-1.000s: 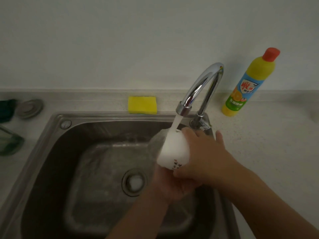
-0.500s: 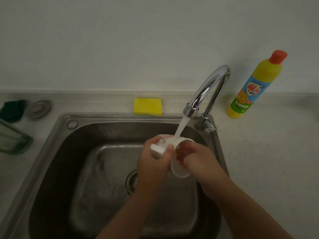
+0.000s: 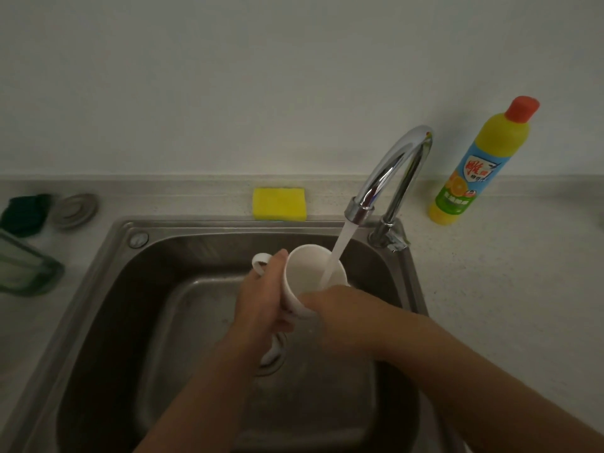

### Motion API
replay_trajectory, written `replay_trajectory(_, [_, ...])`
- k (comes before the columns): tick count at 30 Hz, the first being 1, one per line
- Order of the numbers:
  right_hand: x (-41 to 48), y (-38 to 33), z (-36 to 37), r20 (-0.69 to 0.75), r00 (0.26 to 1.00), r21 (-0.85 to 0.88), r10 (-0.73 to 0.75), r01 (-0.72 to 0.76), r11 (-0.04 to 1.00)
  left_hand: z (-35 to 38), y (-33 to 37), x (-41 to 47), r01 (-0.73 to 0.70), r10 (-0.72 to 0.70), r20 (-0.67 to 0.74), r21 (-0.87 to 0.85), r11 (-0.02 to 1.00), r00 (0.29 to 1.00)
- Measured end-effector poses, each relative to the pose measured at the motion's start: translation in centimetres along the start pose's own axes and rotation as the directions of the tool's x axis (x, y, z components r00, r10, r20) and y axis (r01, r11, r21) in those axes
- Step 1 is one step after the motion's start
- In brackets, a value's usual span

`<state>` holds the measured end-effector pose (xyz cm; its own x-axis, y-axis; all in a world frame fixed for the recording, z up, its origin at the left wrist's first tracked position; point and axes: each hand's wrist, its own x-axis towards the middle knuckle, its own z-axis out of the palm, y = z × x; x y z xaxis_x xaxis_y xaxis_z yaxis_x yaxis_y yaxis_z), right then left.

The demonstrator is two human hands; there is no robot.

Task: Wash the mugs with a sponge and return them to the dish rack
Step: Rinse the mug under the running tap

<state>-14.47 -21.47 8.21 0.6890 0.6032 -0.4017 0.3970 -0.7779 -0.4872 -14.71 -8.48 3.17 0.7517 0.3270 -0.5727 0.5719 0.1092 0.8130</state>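
A white mug [image 3: 309, 269] is held over the steel sink [image 3: 108, 289], its mouth tilted up towards the tap. Water streams from the chrome tap [image 3: 392, 178] into the mug. My left hand [image 3: 264, 299] grips the mug's left side by the handle. My right hand [image 3: 336, 308] holds the mug's lower right rim and side. A yellow sponge [image 3: 279, 204] lies on the counter behind the sink, untouched.
A yellow dish-soap bottle [image 3: 480, 165] with a red cap stands right of the tap. At the far left lie a round metal sink plug [image 3: 75, 210], a dark green scourer [image 3: 24, 215] and the corner of a green-rimmed container [image 3: 29, 273]. The sink drain [image 3: 271, 361] sits below my hands.
The mug has been turned from bottom-up to mouth-up, so the water now runs inside it. My left hand moved from under the mug to its handle side.
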Motion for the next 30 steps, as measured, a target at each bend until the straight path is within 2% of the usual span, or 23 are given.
replay_trajectory(2, [0.1,0.6,0.2,0.020,1.000,-0.244,0.003,0.002,0.970,-0.4,-0.2,-0.2,0.015,-0.016,0.019,0.013,1.000,1.000])
replay_trajectory(4, [0.2,0.7,-0.1,0.009,1.000,-0.286,-0.002,0.004,0.958,-0.3,-0.5,-0.6,-0.039,0.039,0.011,0.044,0.998,0.999])
replay_trajectory(5, [0.5,0.8,-0.2,0.006,1.000,-0.231,0.000,0.001,0.973,-0.2,-0.5,-0.7,-0.070,0.070,-0.003,0.070,0.995,0.998])
replay_trajectory(7, [1.4,0.6,-0.5,0.021,0.999,0.027,0.039,-0.039,0.999,0.3,-0.7,-1.1,-0.095,0.096,-0.011,0.071,0.993,0.995])
replay_trajectory(8, [2.0,0.4,-0.6,0.025,0.997,0.203,0.070,-0.074,0.976,0.6,-0.7,-1.3,-0.105,0.105,-0.008,0.037,0.994,0.994])
replay_trajectory(10, [2.2,-0.2,-1.0,0.070,0.990,0.604,0.120,-0.138,0.785,1.1,-0.7,-1.5,-0.141,0.141,-0.012,0.025,0.990,0.990])
replay_trajectory(11, [2.2,-0.2,-1.0,0.096,0.987,0.710,0.125,-0.157,0.686,1.2,-0.7,-1.4,-0.159,0.159,-0.010,0.031,0.987,0.987])
replay_trajectory(12, [2.1,-0.4,-1.0,0.113,0.987,0.728,0.112,-0.159,0.667,1.3,-0.7,-1.4,-0.175,0.175,-0.003,0.026,0.984,0.985])
replay_trajectory(14, [2.1,-0.4,-0.7,0.192,0.979,0.576,0.066,-0.167,0.801,1.1,-0.3,-1.4,-0.198,0.198,0.006,-0.005,0.980,0.980])
replay_trajectory(16, [2.3,-0.4,-0.5,0.265,0.963,0.283,0.050,-0.127,0.951,0.7,0.0,-1.2,-0.151,0.151,0.008,0.004,0.988,0.988])
replay_trajectory(18, [1.9,-0.4,-0.5,0.312,0.946,-0.018,0.092,-0.091,0.996,0.4,0.0,-1.1,-0.083,0.082,0.037,0.014,0.996,0.996])
replay_trajectory(20, [0.9,-0.3,-0.7,0.232,0.965,-0.272,0.124,-0.058,0.960,0.1,-0.1,-1.0,-0.015,0.015,0.058,-0.008,1.000,0.998])
replay_trajectory(23, [-0.6,1.0,-0.9,0.021,0.999,-0.437,-0.029,0.036,0.899,-0.4,-0.2,-0.9,0.047,-0.045,0.053,-0.042,0.998,0.998])
replay_trajectory(25, [-1.5,2.6,-0.6,-0.155,0.985,-0.300,-0.080,0.030,0.953,-0.7,-0.1,-0.7,0.041,-0.040,0.027,-0.044,0.998,0.999])
replay_trajectory(26, [-1.8,3.5,-0.2,-0.301,0.954,-0.155,-0.011,-0.037,0.987,-0.8,-0.1,-0.6,0.033,-0.032,0.007,-0.038,0.999,0.999])
replay_trajectory(28, [-1.8,5.7,0.6,-0.564,0.792,0.140,0.234,-0.187,0.972,-1.1,-0.2,-0.5,0.027,-0.028,-0.010,-0.038,0.999,1.000])
replay_trajectory(29, [-1.4,6.9,0.9,-0.626,0.704,0.209,0.336,-0.264,0.942,-1.1,-0.3,-0.6,0.033,-0.033,-0.003,-0.047,0.998,0.999])
replay_trajectory(30, [-0.8,8.0,1.1,-0.646,0.649,0.227,0.402,-0.339,0.913,-1.1,-0.4,-0.7,0.039,-0.039,0.004,-0.059,0.997,0.999])
